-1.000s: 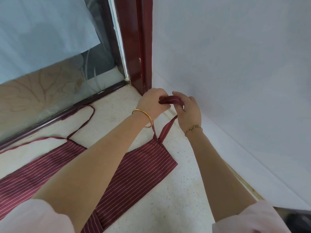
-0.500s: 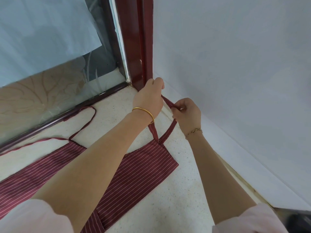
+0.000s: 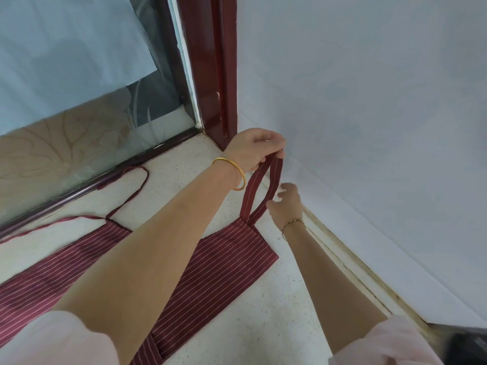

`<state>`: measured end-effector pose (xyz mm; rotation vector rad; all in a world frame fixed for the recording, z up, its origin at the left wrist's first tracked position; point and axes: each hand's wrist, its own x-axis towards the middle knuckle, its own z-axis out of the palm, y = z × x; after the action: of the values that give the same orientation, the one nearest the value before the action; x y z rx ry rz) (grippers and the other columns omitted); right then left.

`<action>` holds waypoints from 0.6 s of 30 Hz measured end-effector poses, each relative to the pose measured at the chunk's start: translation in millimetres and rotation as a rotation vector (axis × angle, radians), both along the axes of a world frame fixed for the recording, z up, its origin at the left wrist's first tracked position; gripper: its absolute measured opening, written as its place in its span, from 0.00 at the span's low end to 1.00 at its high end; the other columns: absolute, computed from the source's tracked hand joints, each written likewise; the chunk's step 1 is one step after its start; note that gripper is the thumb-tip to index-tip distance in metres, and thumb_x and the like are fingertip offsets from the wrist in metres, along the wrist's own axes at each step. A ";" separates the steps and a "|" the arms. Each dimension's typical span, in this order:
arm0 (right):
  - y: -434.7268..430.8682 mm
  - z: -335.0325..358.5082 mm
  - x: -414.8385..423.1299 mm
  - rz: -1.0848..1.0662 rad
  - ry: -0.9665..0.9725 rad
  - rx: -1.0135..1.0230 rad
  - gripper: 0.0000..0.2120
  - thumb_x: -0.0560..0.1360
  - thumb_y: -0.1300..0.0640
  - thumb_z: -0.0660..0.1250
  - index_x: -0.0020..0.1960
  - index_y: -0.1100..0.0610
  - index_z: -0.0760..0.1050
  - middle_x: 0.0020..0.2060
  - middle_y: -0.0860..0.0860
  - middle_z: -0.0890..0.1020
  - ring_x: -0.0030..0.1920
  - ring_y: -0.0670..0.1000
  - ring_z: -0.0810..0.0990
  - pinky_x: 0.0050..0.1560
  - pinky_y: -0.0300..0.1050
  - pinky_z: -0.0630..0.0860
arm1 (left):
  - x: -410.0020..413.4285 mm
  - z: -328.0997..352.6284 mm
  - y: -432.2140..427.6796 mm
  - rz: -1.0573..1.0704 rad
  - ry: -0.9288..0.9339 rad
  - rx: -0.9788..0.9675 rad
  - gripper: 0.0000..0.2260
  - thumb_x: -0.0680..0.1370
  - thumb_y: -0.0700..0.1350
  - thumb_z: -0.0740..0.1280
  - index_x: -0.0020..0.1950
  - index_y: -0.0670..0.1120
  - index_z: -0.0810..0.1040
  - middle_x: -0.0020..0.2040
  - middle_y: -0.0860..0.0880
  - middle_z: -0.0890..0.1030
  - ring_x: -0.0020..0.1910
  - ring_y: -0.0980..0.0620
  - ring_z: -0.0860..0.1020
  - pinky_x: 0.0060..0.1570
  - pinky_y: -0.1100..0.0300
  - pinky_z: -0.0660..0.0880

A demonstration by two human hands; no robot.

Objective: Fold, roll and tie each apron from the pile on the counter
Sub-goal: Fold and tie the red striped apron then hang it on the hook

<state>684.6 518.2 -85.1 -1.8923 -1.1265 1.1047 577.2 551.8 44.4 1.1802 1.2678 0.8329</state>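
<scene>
The left hand (image 3: 254,151) is raised above the counter (image 3: 263,299) with its fingertips pinched on the top of the neck loop (image 3: 249,191), pulling it upright and taut; the right hand (image 3: 286,204) sits just below and to the right of it, fingers loose and spread, thumb touching the loop's right strand; the two hands are near each other but not touching. The maroon striped apron (image 3: 232,259) lies flat on the counter below both hands, running back under the left forearm; its thin waist tie (image 3: 126,201) curls well to the left of the left hand. A gold bangle (image 3: 232,172) rings the left wrist; a thin bracelet (image 3: 292,222) the right. A dark red window frame (image 3: 210,75) stands just beyond the left hand.
</scene>
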 end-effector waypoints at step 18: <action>-56.3 -33.6 -70.3 -0.306 1.015 -0.469 0.15 0.80 0.61 0.58 0.66 0.64 0.70 0.53 0.59 0.80 0.53 0.58 0.80 0.52 0.53 0.78 | -141.1 -55.3 -87.2 0.069 0.272 -0.418 0.12 0.76 0.32 0.57 0.51 0.42 0.78 0.27 0.47 0.79 0.33 0.53 0.79 0.47 0.58 0.77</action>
<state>614.3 461.9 -118.8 -1.3732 -0.0070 1.9064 436.1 464.6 -10.9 0.9333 1.6200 0.4316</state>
